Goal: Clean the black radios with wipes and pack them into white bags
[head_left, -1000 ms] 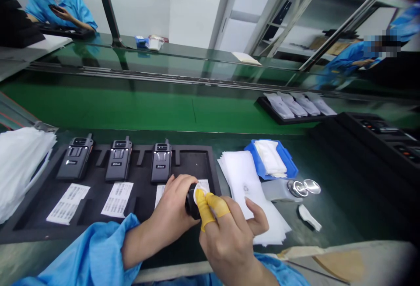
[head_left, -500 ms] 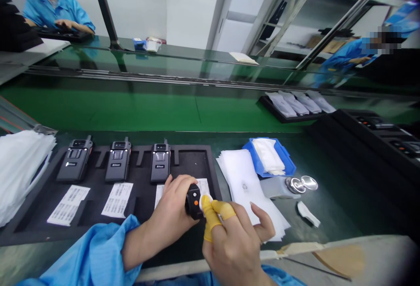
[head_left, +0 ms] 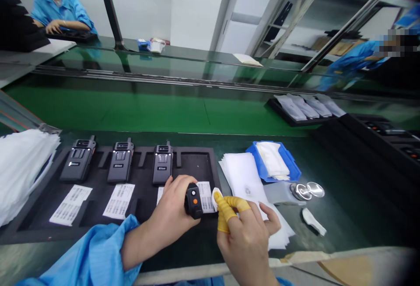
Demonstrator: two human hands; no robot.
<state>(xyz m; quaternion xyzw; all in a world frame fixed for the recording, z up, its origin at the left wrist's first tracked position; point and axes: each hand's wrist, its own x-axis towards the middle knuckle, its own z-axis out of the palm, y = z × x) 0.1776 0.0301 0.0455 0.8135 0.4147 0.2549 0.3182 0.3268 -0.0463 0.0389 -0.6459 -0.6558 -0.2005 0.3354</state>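
My left hand (head_left: 175, 205) is wrapped round a black two-way radio (head_left: 193, 201), its end with an orange button turned up towards me. Just right of the radio, my right hand (head_left: 246, 222) pinches a small white cloth (head_left: 215, 197); yellow finger cots cover its thumb and a finger. A small gap separates cloth and radio. Left of my hands, a black foam tray (head_left: 193, 167) holds three more radios, one of them the radio (head_left: 162, 165) closest to my left hand. White barcode label sheets (head_left: 118, 201) lie below them in the tray.
Right of the tray lie white bags (head_left: 244, 176), a blue bin (head_left: 293, 163) of folded cloths, a bottle with an open metal lid (head_left: 282, 193) and a crumpled wipe (head_left: 313, 221). White sheets (head_left: 24, 167) are piled at left. Co-workers (head_left: 64, 12) sit across the green belt (head_left: 147, 111).
My right hand has drawn the white cloth away from the radio, to the right. My left hand still holds the radio. The whole view has shifted slightly.
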